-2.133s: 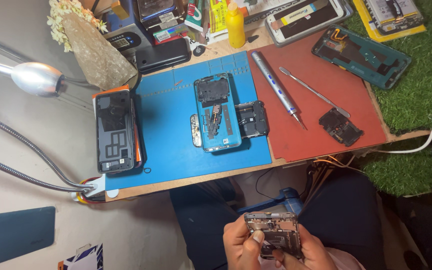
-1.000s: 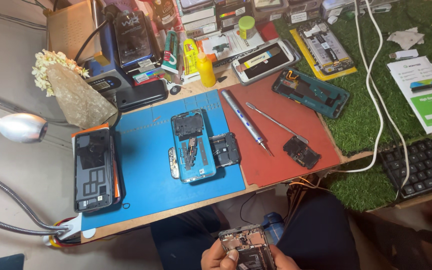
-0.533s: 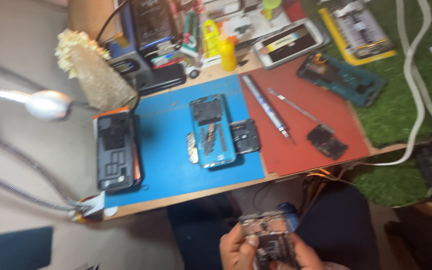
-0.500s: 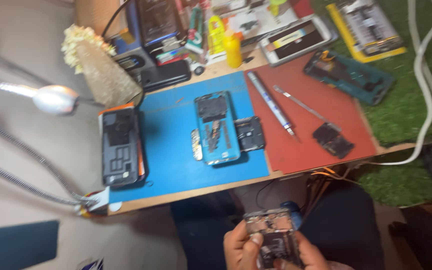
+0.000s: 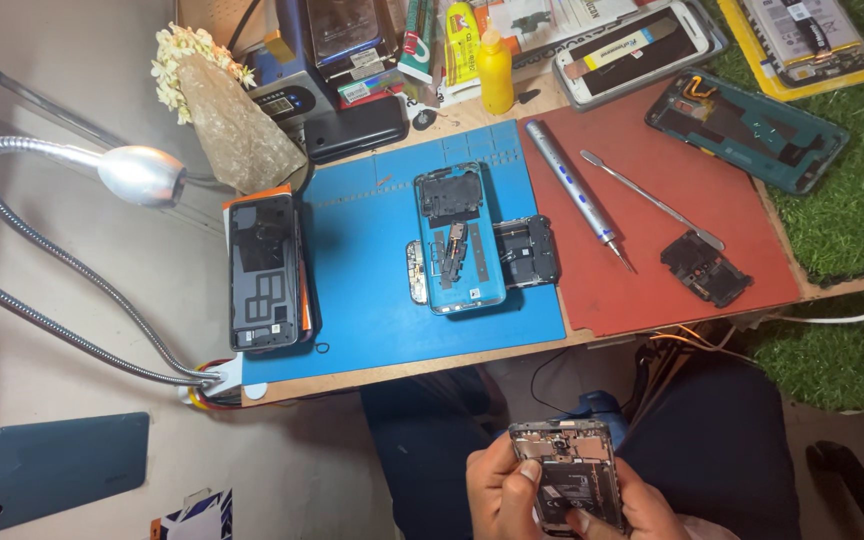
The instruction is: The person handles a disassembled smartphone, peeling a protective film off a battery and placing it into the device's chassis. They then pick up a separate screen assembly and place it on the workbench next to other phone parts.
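Below the desk edge, opened phone frame [image 5: 569,473] gripped by left hand [image 5: 502,490] and right hand [image 5: 642,512] together.

Opened phone [image 5: 460,240] at centre of left work mat [image 5: 372,300]; bracket plate [image 5: 527,252] touching its right edge, small board [image 5: 416,272] at its left. Back-cover phone [image 5: 264,272] on mat's left end. Electric screwdriver [image 5: 577,195] and spudger [image 5: 650,200] on right mat [image 5: 632,300], side by side; small cover [image 5: 706,268] nearer table edge. Phone frame [image 5: 747,130] behind, far right. Both hands [image 5: 502,495] hold phone chassis [image 5: 567,485] below table edge, over lap.
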